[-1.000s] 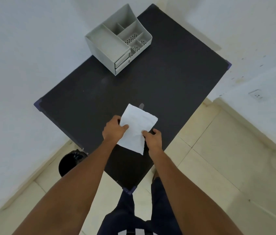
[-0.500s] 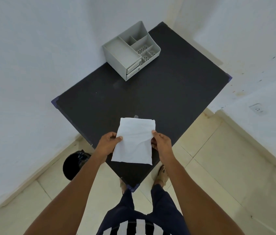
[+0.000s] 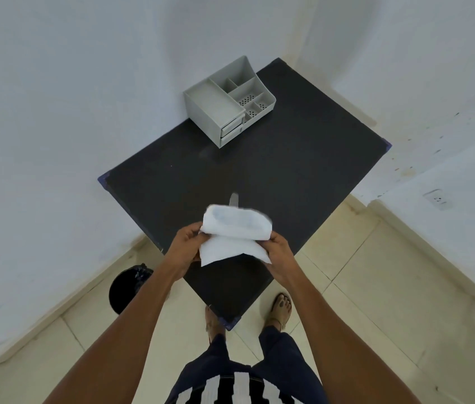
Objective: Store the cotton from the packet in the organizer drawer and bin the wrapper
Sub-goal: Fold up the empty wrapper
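Both hands are gripping the packet, held in the air over the near part of the table. Left hand is pinching its left edge, right hand its right edge, fingers closed on the wrapper. Top part is folding over or opening, blurry, so can't tell which. It's looking soft, light and crushable, w/ limp thin wrapper; probably no slip risk, but it's sagging btwn the grips. Best hold: both side edges near the mouth, then pulling the cotton out by pinching the wad itself. Something small and grey is lying on the table just beyond the packet. Organizer is sitting at the far corner, well apart, both drawers looking closed. Bin is standing on the floor, left of the table.
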